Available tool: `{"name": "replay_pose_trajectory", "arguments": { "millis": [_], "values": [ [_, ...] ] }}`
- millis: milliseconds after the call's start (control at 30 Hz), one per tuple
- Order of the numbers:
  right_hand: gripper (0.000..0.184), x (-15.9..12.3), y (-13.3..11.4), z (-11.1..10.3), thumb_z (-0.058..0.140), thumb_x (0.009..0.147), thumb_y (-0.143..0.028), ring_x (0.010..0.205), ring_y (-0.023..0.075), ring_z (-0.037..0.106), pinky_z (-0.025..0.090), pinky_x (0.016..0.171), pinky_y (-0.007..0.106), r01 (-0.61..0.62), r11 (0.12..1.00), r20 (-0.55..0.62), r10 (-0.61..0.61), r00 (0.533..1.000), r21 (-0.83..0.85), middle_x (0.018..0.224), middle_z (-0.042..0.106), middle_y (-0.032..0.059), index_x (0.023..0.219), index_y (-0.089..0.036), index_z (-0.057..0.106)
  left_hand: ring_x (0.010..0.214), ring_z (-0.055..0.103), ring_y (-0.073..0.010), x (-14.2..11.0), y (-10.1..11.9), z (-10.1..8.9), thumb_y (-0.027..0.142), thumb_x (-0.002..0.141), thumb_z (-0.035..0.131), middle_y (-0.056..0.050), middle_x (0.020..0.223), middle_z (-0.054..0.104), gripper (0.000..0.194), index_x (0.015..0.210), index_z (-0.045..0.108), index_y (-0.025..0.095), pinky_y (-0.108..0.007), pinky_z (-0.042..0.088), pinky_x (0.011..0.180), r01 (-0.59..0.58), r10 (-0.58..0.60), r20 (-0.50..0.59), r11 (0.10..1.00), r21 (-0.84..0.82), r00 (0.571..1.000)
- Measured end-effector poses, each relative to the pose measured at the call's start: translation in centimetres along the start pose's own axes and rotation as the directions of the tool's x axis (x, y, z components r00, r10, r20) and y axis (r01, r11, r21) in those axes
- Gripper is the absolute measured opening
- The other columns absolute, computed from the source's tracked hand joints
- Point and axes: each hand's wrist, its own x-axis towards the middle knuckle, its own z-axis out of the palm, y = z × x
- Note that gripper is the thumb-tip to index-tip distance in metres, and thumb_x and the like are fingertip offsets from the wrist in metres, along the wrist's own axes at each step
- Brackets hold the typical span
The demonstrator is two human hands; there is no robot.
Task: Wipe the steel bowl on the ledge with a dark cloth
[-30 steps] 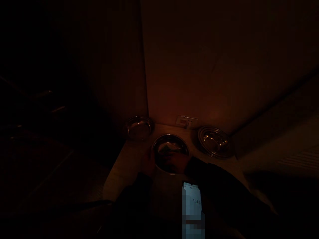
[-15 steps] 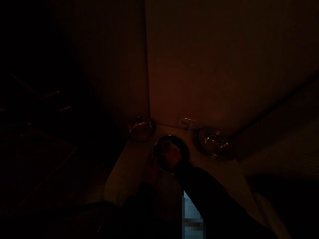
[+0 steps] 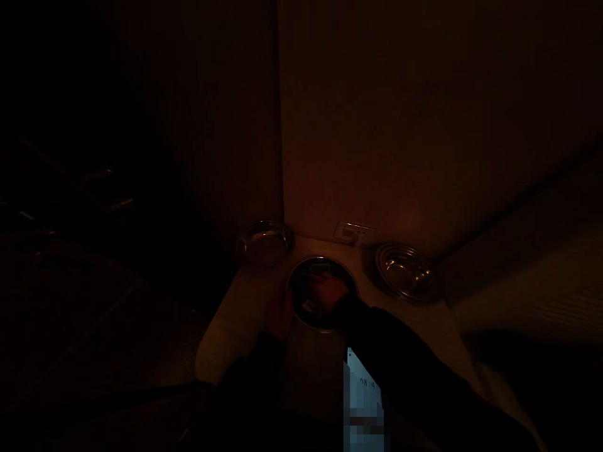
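Note:
The scene is very dark. A round bowl (image 3: 321,257) with a shiny metal rim stands near the middle of the wooden tabletop (image 3: 230,326). My left hand (image 3: 279,312) is at its left rim and seems to grip it, though shadow hides most of the fingers. Down inside the bowl is my right hand (image 3: 326,290), its fingers curled and dim; what they hold, if anything, I cannot make out. A flat pale piece (image 3: 321,269) shows beyond the right hand, and a small pale scrap (image 3: 309,306) lies nearer me.
A metal dish (image 3: 266,246) stands at the back left, and stacked-looking metal dishes (image 3: 406,273) at the back right. Behind them is a wall (image 3: 377,138) with a socket plate (image 3: 354,233). A lit phone-like screen (image 3: 365,395) shows below my right sleeve.
My right hand has shifted slightly right within the bowl, uncovering the small pale scrap. My left hand has moved a little left and up along the rim.

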Motion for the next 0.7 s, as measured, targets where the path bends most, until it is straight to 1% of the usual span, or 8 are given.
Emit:
{"name": "replay_pose_trajectory", "arguments": {
  "millis": [67, 167, 300, 400, 467, 567, 600, 700],
  "values": [
    [0.033, -0.5, 1.0, -0.3, 0.042, 0.083, -0.025, 0.107, 0.0286, 0.047, 0.043, 0.079, 0.039, -0.101, 0.994, 0.029, 0.102, 0.994, -0.03, 0.115, 0.059, 0.012, 0.111, -0.019, 0.059, 0.113, 0.052, -0.0209, -0.1, 0.1, 0.2, 0.031, 0.085, 0.041, -0.01, 0.121, 0.057, 0.039, 0.119, 0.054, 0.015, -0.034, 0.039, 0.097, 0.02, -0.02, -0.014, 0.999, -0.026, 1.0],
    [0.03, -1.4, 2.3, -0.2, 0.043, 0.081, -0.02, 0.1, 0.0305, 0.051, 0.044, 0.075, 0.04, -0.142, 0.989, 0.041, 0.143, 0.989, -0.043, 0.101, 0.064, 0.0159, 0.101, -0.015, 0.064, 0.115, 0.05, -0.0213, -0.1, 0.2, 0.6, 0.035, 0.086, 0.04, -0.009, 0.123, 0.056, 0.041, 0.12, 0.053, 0.016, -0.035, 0.039, 0.097, 0.034, -0.037, -0.029, 0.997, -0.076, 0.999],
    [0.035, -0.8, 1.4, 0.5, 0.043, 0.082, -0.023, 0.108, 0.0292, 0.046, 0.042, 0.081, 0.04, -0.135, 0.99, 0.0, 0.135, 0.991, -0.03, 0.116, 0.058, 0.0133, 0.114, -0.017, 0.057, 0.116, 0.049, -0.0217, 0.1, 0.1, 0.6, 0.031, 0.086, 0.039, -0.01, 0.126, 0.053, 0.04, 0.121, 0.052, 0.016, -0.036, 0.036, 0.1, -0.005, 0.005, 0.0, 0.998, -0.063, 1.0],
    [0.042, 0.2, 0.1, 1.1, 0.046, 0.081, -0.026, 0.118, 0.0281, 0.037, 0.038, 0.089, 0.042, -0.047, 0.999, -0.065, 0.048, 0.997, 0.025, 0.132, 0.046, 0.0069, 0.123, -0.021, 0.05, 0.117, 0.048, -0.0206, 0.4, 0.0, 0.4, 0.028, 0.087, 0.038, -0.01, 0.126, 0.053, 0.04, 0.122, 0.052, 0.014, -0.034, 0.035, 0.101, -0.006, 0.007, 0.017, 0.999, -0.048, 1.0],
    [0.04, 0.3, -0.2, 1.4, 0.047, 0.08, -0.024, 0.119, 0.0265, 0.037, 0.036, 0.091, 0.044, 0.084, 0.994, -0.069, -0.079, 0.994, 0.075, 0.132, 0.047, 0.0032, 0.12, -0.025, 0.053, 0.117, 0.048, -0.0205, 0.5, 0.0, 0.4, 0.028, 0.087, 0.036, -0.01, 0.125, 0.053, 0.04, 0.121, 0.052, 0.013, -0.034, 0.036, 0.1, 0.004, -0.005, -0.014, 0.999, -0.042, 1.0],
    [0.037, 0.0, 0.1, 1.7, 0.05, 0.078, -0.02, 0.119, 0.022, 0.039, 0.034, 0.095, 0.041, 0.316, 0.938, -0.008, -0.318, 0.948, 0.146, 0.127, 0.052, 0.0001, 0.113, -0.027, 0.058, 0.115, 0.05, -0.0213, 0.7, 0.1, 0.6, 0.028, 0.087, 0.037, -0.011, 0.124, 0.055, 0.038, 0.118, 0.055, 0.013, -0.035, 0.037, 0.099, 0.019, -0.021, -0.069, 0.999, -0.035, 0.997],
    [0.038, 0.0, 0.2, 1.7, 0.05, 0.077, -0.019, 0.119, 0.021, 0.04, 0.033, 0.097, 0.04, 0.347, 0.925, -0.005, -0.351, 0.937, 0.157, 0.126, 0.053, 0.0, 0.113, -0.027, 0.059, 0.115, 0.05, -0.0214, 0.8, 0.2, 0.6, 0.028, 0.087, 0.038, -0.012, 0.123, 0.055, 0.038, 0.117, 0.055, 0.013, -0.035, 0.038, 0.098, 0.02, -0.023, -0.063, 0.999, -0.039, 0.998],
    [0.039, 0.5, -0.1, 1.7, 0.049, 0.079, -0.019, 0.12, 0.0217, 0.039, 0.031, 0.098, 0.042, 0.237, 0.962, -0.084, -0.227, 0.97, 0.139, 0.13, 0.05, 0.0023, 0.116, -0.025, 0.056, 0.114, 0.051, -0.0219, 1.0, 0.5, 0.4, 0.026, 0.087, 0.038, -0.012, 0.122, 0.056, 0.038, 0.117, 0.055, 0.011, -0.034, 0.038, 0.098, 0.008, -0.009, -0.022, 0.999, -0.042, 1.0]
  ]
}}
